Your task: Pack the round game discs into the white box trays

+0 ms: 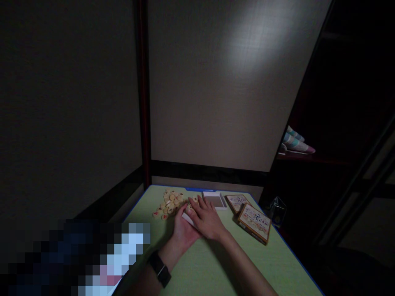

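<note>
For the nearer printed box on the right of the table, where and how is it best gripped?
Likely by its front and right walls, around the near corner, with the right hand coming from the near right once free. The nearer printed box lies flat and shallow, its front wall exposed, while its far part overlaps the other printed box in this view.

A: how's the lighting in there?
B: pretty dim tbh. big grey panel (210, 98) straight ahead with a soft glare (257, 37) up top, dark red post (144, 98) on its left.
A: furniture?
B: green table (228, 271), blue edge (199, 190), dark shelf (330, 158) off right.
</note>
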The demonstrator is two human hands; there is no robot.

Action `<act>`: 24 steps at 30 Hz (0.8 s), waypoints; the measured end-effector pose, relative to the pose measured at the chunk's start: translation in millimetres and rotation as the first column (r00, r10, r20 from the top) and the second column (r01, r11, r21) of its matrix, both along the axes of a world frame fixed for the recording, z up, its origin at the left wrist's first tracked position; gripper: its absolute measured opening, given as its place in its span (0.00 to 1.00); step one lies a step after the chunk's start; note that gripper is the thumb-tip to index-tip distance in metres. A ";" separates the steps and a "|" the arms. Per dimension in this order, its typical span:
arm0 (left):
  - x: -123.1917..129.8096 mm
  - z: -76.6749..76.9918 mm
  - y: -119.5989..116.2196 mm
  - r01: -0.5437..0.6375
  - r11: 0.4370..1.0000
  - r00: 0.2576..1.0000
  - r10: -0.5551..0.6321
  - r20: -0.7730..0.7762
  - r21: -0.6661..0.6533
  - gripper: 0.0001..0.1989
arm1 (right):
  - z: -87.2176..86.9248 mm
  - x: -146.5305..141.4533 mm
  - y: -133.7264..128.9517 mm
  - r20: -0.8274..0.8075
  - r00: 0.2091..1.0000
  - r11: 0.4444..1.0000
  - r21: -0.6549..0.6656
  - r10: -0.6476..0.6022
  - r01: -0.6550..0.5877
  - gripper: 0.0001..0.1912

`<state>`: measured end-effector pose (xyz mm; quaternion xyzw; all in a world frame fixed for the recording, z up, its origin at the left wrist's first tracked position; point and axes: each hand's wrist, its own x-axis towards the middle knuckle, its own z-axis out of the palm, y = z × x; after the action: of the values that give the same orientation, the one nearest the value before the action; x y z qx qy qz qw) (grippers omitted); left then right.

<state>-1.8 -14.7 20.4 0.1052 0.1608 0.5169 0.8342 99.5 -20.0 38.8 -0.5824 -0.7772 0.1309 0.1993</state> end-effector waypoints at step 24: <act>5.5 9.5 -6.3 -0.111 0.990 0.991 0.104 -0.078 -0.088 0.18 | -14.4 -9.0 -2.8 -0.097 0.978 0.982 -0.065 -0.182 0.176 0.36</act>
<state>3.7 -21.0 29.9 0.0765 0.2202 0.5491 0.8026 90.5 -22.8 24.4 -0.6479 -0.7063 0.1639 0.2335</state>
